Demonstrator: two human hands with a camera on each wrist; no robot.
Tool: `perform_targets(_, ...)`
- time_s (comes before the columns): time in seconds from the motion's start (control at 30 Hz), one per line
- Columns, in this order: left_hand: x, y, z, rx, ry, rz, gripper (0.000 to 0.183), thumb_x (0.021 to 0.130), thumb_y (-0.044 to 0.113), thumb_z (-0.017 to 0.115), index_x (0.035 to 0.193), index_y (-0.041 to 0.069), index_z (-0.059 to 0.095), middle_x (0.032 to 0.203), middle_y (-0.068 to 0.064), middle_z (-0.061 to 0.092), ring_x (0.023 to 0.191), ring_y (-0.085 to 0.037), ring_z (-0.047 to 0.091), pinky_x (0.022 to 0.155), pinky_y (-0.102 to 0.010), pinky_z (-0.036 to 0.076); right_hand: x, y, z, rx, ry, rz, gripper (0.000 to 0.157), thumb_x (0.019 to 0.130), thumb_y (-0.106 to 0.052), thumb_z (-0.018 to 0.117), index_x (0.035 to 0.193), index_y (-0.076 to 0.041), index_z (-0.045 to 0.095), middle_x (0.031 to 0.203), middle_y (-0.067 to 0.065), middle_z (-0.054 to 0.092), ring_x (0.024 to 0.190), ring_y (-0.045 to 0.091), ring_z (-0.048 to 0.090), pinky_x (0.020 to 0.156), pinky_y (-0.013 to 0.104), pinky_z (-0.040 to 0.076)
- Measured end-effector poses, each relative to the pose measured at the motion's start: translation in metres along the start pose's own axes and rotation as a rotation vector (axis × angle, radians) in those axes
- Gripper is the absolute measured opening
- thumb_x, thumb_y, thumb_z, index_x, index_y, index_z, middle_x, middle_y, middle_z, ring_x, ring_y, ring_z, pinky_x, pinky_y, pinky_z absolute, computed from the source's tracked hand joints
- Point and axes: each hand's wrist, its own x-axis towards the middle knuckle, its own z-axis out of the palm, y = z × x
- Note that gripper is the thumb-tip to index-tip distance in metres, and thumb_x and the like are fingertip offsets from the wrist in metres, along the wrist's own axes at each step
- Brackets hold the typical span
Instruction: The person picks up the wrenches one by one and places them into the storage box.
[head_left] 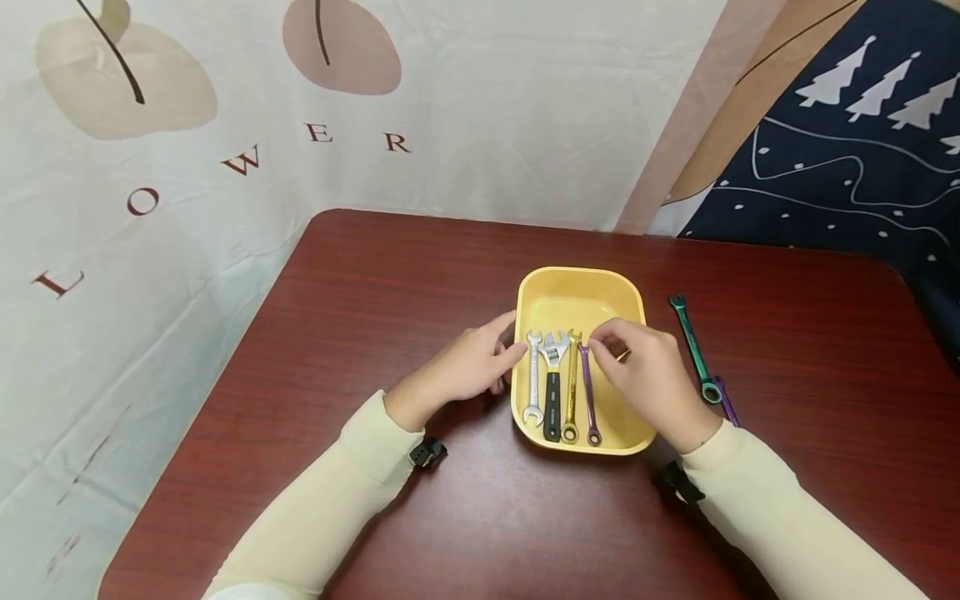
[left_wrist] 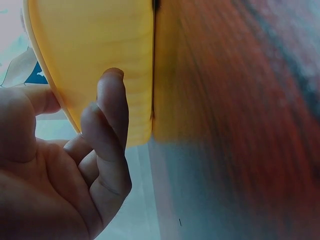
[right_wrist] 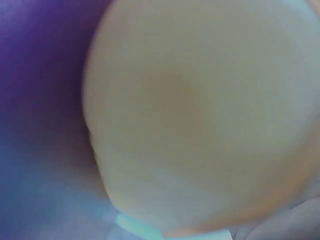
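My left hand holds the left side of a yellow plastic bin. In the left wrist view its thumb is at the rim and its fingers lie along the outer wall. Inside the bin, side by side, are a silver open-end wrench, an adjustable wrench with a black handle, a gold combination wrench and a purple combination wrench. My right hand, over the bin's right side, pinches the purple wrench's upper end. The right wrist view is blurred, showing mostly a pale rounded surface.
A green combination wrench lies on the dark red table, right of the bin. Another purple wrench lies beside it, partly hidden by my right arm. Printed cloth hangs behind the table.
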Motion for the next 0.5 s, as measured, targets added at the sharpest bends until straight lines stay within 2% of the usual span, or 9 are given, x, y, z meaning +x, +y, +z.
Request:
perform_targets(0.13, 0.000, 0.000, 0.000, -0.001, 0.001, -0.001, 0.060, 0.105, 0.037, 0.049, 0.159, 0.025, 0.027, 0.073, -0.009, 0.068, 0.057, -0.022, 0.068, 0.054, -0.035, 0.053, -0.001, 0.004, -0.017, 0.018, 0.098, -0.013, 0.005, 0.088, -0.004, 0.074, 0.092, -0.007, 0.073, 0.080, 0.004, 0.072, 0.070, 0.013, 0.065, 0.064, 0.021, 0.054)
perform_targets(0.27, 0.000, 0.000, -0.001, 0.004, -0.003, -0.006, 0.061, 0.105, 0.038, 0.049, 0.159, 0.025, 0.026, 0.072, -0.007, 0.068, 0.057, -0.021, 0.068, 0.056, -0.034, 0.053, -0.003, 0.012, -0.035, -0.013, 0.134, 0.006, 0.007, 0.087, -0.003, 0.075, 0.093, -0.006, 0.073, 0.079, 0.005, 0.072, 0.067, 0.011, 0.062, 0.065, 0.006, 0.045)
perform_targets(0.5, 0.001, -0.001, 0.000, 0.002, -0.001, -0.007, 0.060, 0.105, 0.038, 0.049, 0.159, 0.025, 0.027, 0.072, -0.007, 0.068, 0.057, -0.020, 0.068, 0.056, -0.034, 0.053, -0.010, 0.032, -0.054, -0.064, 0.151, 0.047, 0.006, 0.087, -0.005, 0.074, 0.092, -0.007, 0.072, 0.079, 0.005, 0.072, 0.067, -0.012, 0.052, 0.066, 0.001, 0.040)
